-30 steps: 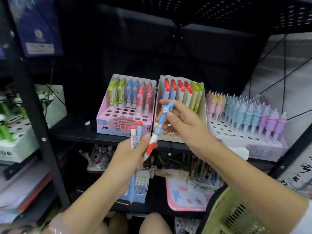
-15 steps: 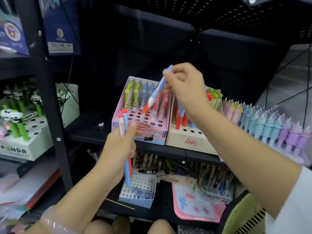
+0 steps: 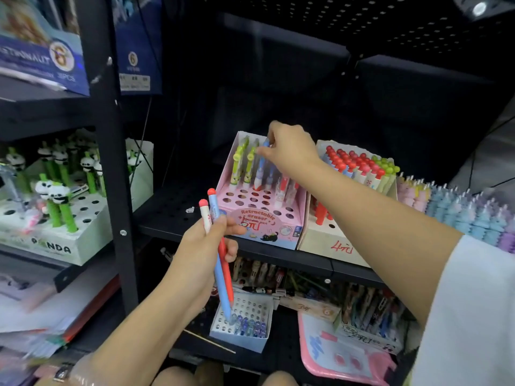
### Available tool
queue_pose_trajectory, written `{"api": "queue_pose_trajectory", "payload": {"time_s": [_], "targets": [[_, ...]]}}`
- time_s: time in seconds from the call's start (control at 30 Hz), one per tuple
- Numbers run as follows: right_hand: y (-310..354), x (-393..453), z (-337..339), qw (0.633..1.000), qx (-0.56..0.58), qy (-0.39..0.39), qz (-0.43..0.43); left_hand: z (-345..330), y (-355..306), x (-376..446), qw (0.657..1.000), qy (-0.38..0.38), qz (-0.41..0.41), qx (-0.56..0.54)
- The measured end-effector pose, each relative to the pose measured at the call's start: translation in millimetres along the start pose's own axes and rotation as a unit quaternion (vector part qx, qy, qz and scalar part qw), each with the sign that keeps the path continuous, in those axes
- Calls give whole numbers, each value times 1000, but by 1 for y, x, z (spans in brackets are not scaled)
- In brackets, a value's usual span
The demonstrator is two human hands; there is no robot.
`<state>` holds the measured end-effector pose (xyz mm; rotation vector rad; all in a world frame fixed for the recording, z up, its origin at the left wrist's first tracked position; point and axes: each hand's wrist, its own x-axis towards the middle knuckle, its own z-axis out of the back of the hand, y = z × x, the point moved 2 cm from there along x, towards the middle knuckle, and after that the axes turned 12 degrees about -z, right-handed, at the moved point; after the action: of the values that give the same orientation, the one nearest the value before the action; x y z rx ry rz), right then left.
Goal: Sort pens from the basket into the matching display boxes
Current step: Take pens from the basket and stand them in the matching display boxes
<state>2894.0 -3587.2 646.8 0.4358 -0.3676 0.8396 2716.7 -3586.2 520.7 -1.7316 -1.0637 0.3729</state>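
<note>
My right hand pinches the top of a blue and white pen with a red tip. The pen stands nearly upright, its tip in a hole of the pink display box among green, blue and red pens. My left hand hangs in front of the shelf edge and grips two pens with round red caps, one blue, one white and red. Right of the pink box stands a beige display box of pens with the same round red and green caps. The basket is out of view.
A white panda pen box sits on the left shelf behind a black upright post. Pastel stacked pens fill a box at the right. Below the shelf lie a small white box, pen packs and a pink board.
My right hand carried the blue and white pen from in front of my left hand up to the pink box and stood its tip in a hole. The view shifted left.
</note>
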Motion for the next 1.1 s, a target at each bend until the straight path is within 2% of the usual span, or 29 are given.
{"api": "queue_pose_trajectory", "payload": {"time_s": [0.1, 0.17, 0.23, 0.3, 0.33, 0.37, 0.4, 0.43, 0.5, 0.57, 0.63, 0.73, 0.83, 0.9, 0.97, 1.03, 1.1], "targets": [[4, 4, -4, 991, -130, -7, 25, -1, -5, -3, 1000, 13, 4, -7], [3, 3, -8, 986, -165, 23, 26, 0, -7, -5, 1000, 23, 5, 0], [3, -4, -3, 984, -176, 22, 26, 1, -9, -6, 1000, 27, 3, 6], [8, -18, 7, 985, -156, -42, 56, 0, -10, -7, 1000, 30, 1, 6], [12, -29, 12, 988, -111, -71, 78, -1, -11, -7, 1000, 31, 1, 2], [15, -42, 15, 992, -46, -68, 91, -3, -11, -7, 999, 33, 1, -4], [18, -56, 15, 995, 33, -27, 93, -5, -11, -7, 999, 38, 1, -11], [18, -71, 13, 990, 105, 52, 79, -8, -11, -8, 999, 44, 0, -17], [14, -99, 9, 952, 209, 222, 27, -15, -8, -11, 998, 57, 3, -22], [4, -116, 7, 922, 257, 290, -19, -23, -4, -15, 998, 66, 11, -19], [-7, -123, 9, 922, 282, 264, -31, -30, 0, -20, 997, 77, 23, -15], [-26, -122, 18, 930, 321, 162, -75, -40, 7, -25, 994, 85, 60, -19], [-54, -112, 41, 901, 411, 43, -131, -46, 12, -31, 990, 103, 101, 9], [-75, -106, 60, 912, 386, -59, -122, -48, 16, -32, 987, 100, 120, 40], [-93, -101, 70, 932, 321, -129, -111, -52, 18, -31, 986, 86, 135, 51], [-106, -99, 69, 947, 268, -144, -105, -58, 18, -29, 986, 68, 145, 42], [-114, -99, 60, 957, 245, -114, -105, -63, 18, -29, 987, 43, 156, 13]]}}
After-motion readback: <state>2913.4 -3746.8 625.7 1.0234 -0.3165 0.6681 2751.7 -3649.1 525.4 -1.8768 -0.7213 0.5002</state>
